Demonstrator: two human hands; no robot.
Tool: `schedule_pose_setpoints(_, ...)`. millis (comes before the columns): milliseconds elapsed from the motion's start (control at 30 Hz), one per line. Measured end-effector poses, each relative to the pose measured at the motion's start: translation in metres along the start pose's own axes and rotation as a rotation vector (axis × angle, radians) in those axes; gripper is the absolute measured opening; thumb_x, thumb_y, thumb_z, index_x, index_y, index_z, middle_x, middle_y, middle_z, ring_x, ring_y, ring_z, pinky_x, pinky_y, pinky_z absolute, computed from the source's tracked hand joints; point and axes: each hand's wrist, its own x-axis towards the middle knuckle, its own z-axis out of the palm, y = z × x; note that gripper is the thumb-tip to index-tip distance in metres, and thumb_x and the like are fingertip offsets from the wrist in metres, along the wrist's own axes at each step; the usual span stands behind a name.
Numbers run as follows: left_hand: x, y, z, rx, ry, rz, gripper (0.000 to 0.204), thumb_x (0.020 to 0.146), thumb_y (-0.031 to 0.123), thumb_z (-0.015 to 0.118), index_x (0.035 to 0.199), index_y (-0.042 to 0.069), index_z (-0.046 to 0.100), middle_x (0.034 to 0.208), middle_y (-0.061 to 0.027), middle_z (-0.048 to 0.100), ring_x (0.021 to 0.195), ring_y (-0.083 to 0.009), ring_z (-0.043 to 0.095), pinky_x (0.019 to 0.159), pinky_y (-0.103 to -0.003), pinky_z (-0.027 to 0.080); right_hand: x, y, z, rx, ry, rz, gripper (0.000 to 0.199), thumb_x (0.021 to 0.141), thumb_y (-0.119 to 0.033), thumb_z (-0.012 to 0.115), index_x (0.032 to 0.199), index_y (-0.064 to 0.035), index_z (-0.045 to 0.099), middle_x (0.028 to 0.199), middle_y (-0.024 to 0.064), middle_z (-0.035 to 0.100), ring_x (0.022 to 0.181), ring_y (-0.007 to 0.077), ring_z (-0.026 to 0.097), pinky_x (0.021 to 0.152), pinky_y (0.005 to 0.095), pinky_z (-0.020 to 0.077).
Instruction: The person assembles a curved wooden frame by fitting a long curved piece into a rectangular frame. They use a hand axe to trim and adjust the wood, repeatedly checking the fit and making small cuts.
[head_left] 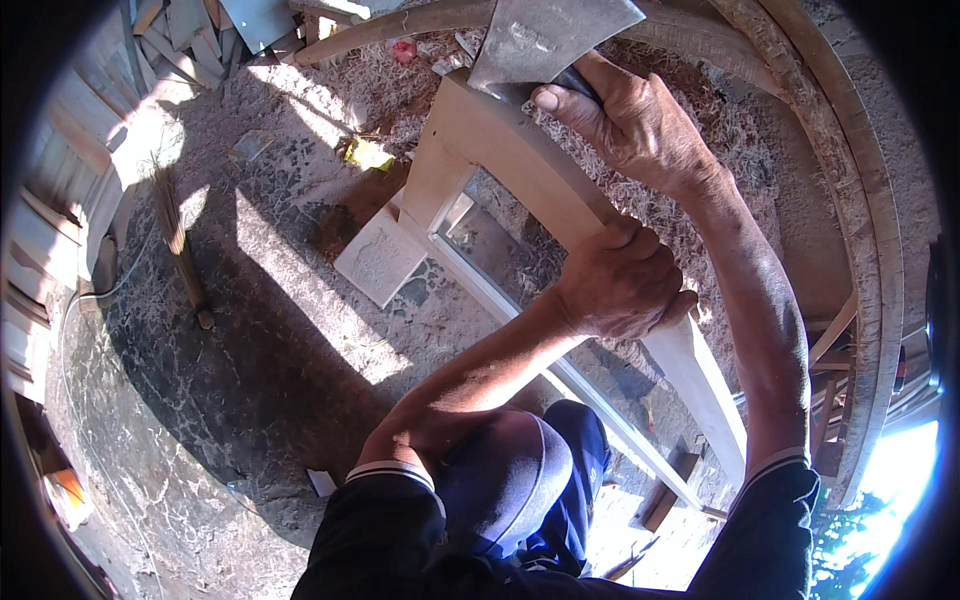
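Observation:
Running diagonally below me is a pale wooden frame [540, 170], with a thick upper piece that bends at its far left end. My left hand [622, 280] is wrapped around this thick piece near its middle. My right hand [645, 125] grips the dark handle of a broad-bladed tool [555, 40], whose flat grey metal blade flares outward. The blade's lower corner is over the frame's far end; whether it touches the wood I cannot tell. A thin white strip [590, 395] runs along the frame's near side, past my knees.
A light square block [382, 255] lies by the frame's left end. Wood shavings [740, 180] cover the ground beyond, bounded by a large curved wooden rim [850, 200]. Stacked boards [80, 130] stand at the far left, near a wooden stick [180, 240] on the floor.

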Motion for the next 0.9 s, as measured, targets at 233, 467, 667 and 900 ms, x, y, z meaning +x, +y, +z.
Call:
schedule_pose_setpoints(233,0.001,-0.001,0.002,0.013,0.044,0.004,0.031,0.087,0.036,0.072,0.064,0.018,0.06,0.067,0.0044,0.053,0.074,-0.0167,0.051,0.081,-0.038,0.04,-0.001,-0.006,0.015,-0.082,-0.11,0.133,0.06,0.104,-0.062,0.049,0.125,-0.008,0.064,0.084,0.0177,0.075,0.078,0.0321,0.077,0.073,0.0454,0.0639)
schedule_pose_setpoints(467,-0.003,0.0,-0.001,0.011,-0.017,-0.016,0.033,0.087,0.037,0.071,0.062,0.018,0.059,0.068,0.0044,0.054,0.078,-0.0156,0.052,0.083,-0.037,0.04,0.006,0.0,0.004,0.009,0.039,0.101,0.06,0.104,-0.061,0.051,0.13,-0.0084,0.062,0.089,0.0172,0.074,0.084,0.0351,0.076,0.073,0.0469,0.0599)
schedule_pose_setpoints(667,-0.002,0.0,0.001,0.043,0.019,-0.01,0.034,0.088,0.038,0.069,0.062,0.019,0.06,0.068,0.0045,0.052,0.077,-0.0154,0.051,0.083,-0.037,0.04,0.009,-0.006,0.021,-0.093,-0.112,0.105,0.062,0.102,-0.062,0.053,0.127,-0.0066,0.064,0.082,0.0193,0.073,0.083,0.037,0.076,0.074,0.0453,0.0614)
schedule_pose_setpoints(900,-0.004,0.0,-0.001,0.053,-0.026,-0.009,0.035,0.087,0.039,0.069,0.061,0.019,0.059,0.068,0.005,0.052,0.077,-0.0151,0.051,0.083,-0.037,0.041,0.012,0.008,0.016,0.01,0.012,0.034,0.054,0.104,-0.056,0.056,0.133,-0.0099,0.061,0.1,0.0188,0.074,0.091,0.0281,0.076,0.08,0.0438,0.0593)
